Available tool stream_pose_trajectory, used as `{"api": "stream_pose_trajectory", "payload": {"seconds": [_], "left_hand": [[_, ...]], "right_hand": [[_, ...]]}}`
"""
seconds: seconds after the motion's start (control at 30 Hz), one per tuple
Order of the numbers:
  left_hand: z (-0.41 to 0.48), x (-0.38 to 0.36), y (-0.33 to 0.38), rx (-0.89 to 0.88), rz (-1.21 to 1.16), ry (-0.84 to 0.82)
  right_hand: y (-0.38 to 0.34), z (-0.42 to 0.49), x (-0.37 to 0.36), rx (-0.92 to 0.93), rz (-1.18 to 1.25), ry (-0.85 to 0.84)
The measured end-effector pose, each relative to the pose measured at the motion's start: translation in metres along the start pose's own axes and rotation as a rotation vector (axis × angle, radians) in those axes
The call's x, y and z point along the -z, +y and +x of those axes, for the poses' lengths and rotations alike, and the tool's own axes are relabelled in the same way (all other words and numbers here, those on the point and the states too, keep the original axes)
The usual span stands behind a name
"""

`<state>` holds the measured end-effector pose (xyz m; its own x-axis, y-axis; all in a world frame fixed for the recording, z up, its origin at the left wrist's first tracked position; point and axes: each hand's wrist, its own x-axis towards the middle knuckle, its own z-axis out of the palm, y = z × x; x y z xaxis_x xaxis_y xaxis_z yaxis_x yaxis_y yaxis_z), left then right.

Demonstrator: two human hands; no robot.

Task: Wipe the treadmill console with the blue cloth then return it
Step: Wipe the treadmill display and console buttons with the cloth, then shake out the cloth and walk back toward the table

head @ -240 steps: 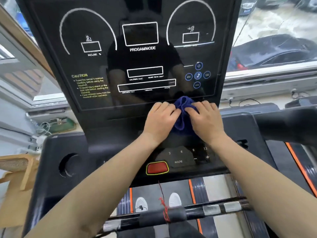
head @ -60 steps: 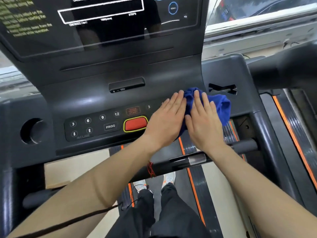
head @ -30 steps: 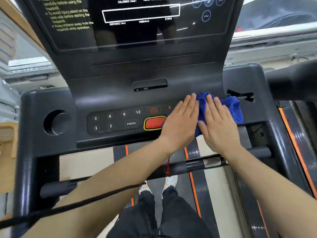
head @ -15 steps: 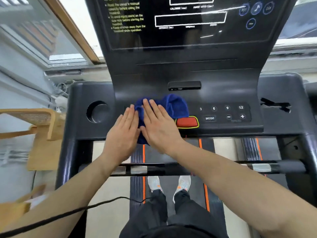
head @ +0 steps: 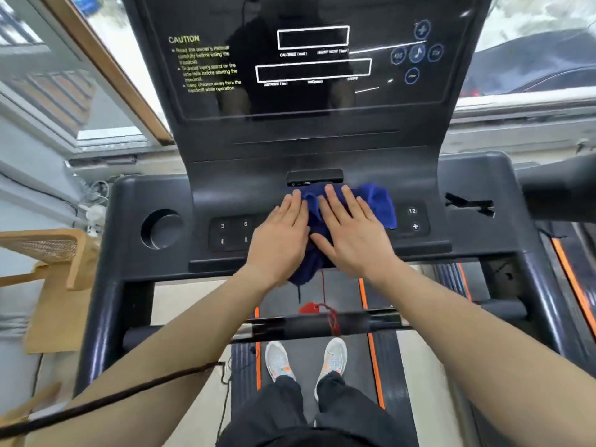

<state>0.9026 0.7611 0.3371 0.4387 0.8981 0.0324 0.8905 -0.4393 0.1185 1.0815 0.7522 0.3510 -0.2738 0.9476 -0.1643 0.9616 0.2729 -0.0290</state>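
The blue cloth (head: 375, 201) lies bunched on the middle of the treadmill console's button strip (head: 232, 233), below the dark display screen (head: 312, 69). My left hand (head: 280, 240) presses flat on the cloth's left part. Beside it, my right hand (head: 351, 233) lies flat over the cloth's centre. A fold of cloth hangs over the console's front edge between my wrists. The red stop button is hidden under the cloth and hands. Number keys show on both sides.
A round cup holder (head: 161, 229) sits at the console's left, a cross-shaped slot (head: 469, 204) at its right. A black handlebar (head: 309, 325) with a red cord (head: 329, 314) crosses below. A wooden chair (head: 48, 253) stands left. My feet stand on the belt.
Both hands have slid the cloth to the right, from the left keys to the middle of the button strip, and it now covers the red button.
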Motion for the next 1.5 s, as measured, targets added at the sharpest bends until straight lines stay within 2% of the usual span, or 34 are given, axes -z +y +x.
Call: {"api": "stream_pose_trajectory", "payload": {"seconds": [0.13,0.27,0.33,0.47,0.6,0.67,0.83,0.93,1.1,1.2,1.3,1.4,1.5], "left_hand": [[0.043,-0.007,0.062,-0.163,-0.071,0.025],[0.043,-0.006,0.095,-0.231,-0.157,0.101],[0.032,-0.003,0.101,-0.17,-0.23,0.145],[0.014,0.009,0.1,0.043,-0.388,0.143],[-0.008,0.031,0.093,0.315,-0.687,0.113],[-0.02,0.046,0.089,0.414,-0.833,0.074],[-0.055,0.08,0.075,0.495,-1.161,0.089],[-0.079,0.098,0.069,0.506,-1.244,0.147],[-0.13,0.129,0.062,0.497,-1.402,0.177],[-0.175,0.148,0.063,0.491,-1.488,0.19],[-0.231,0.158,0.052,0.595,-1.501,0.27],[-0.292,0.157,0.042,0.645,-1.442,0.334],[-0.352,0.151,0.04,0.628,-1.306,0.388]], "right_hand": [[0.069,-0.041,-0.005,-0.186,0.041,-0.008],[0.082,-0.071,-0.014,-0.278,0.113,0.007],[0.07,-0.076,-0.018,-0.272,0.156,0.053],[0.047,-0.081,-0.021,-0.134,0.214,0.156],[0.039,-0.079,-0.003,-0.15,0.42,0.283],[0.037,-0.077,0.008,-0.18,0.571,0.235],[0.027,-0.088,0.037,-0.201,1.072,0.074],[0.023,-0.099,0.04,-0.105,1.055,0.022],[-0.005,-0.128,0.058,0.122,1.017,-0.344],[-0.045,-0.15,0.075,0.191,1.136,-0.41],[-0.092,-0.171,0.096,0.228,1.316,-0.379],[-0.147,-0.194,0.115,0.283,1.478,-0.447],[-0.208,-0.209,0.122,0.364,1.453,-0.518]]}}
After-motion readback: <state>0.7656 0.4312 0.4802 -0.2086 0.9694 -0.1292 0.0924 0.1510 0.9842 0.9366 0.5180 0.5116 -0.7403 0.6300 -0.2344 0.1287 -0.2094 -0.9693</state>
